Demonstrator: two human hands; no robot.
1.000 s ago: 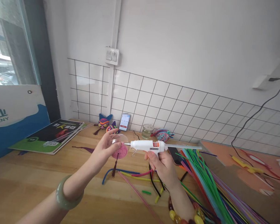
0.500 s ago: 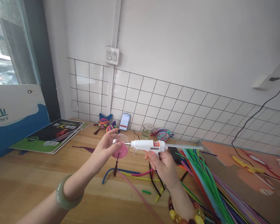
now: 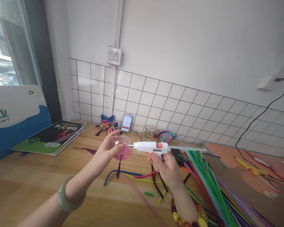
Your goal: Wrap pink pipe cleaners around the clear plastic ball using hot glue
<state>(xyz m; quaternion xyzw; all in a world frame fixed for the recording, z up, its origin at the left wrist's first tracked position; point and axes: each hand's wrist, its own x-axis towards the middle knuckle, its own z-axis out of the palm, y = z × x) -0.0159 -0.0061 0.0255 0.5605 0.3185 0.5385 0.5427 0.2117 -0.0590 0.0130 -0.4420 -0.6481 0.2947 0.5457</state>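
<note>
L hand (image 3: 109, 148): fingers closed in a pinch on the rim of a pink coiled disc (image 3: 123, 153), held up above the desk (image 3: 38, 170) at approx. centre of view. A dark tassel (image 3: 118, 165) hangs from the disc's lower edge.

R hand (image 3: 164, 167): fingers wrapped tight round the grip of a white glue gun (image 3: 150, 146), held level. The nozzle tip touches the disc's R edge. Trigger pressed or not: cannot tell. A glue stick (image 3: 186, 148) projects from the rear of the gun.

Change vs. 1.0 s and 0.5 s ago: almost none. Both hands, gun and disc have drifted a touch to the R, and nozzle-to-disc contact is the same. Judgement: the gun is being held steady at one spot on the disc.

Nearby: loose pipe-cleaner pieces (image 3: 132, 175) lie on the desk below the hands. A large multi-colour pipe-cleaner bundle (image 3: 208, 183) lies to the R.
</note>
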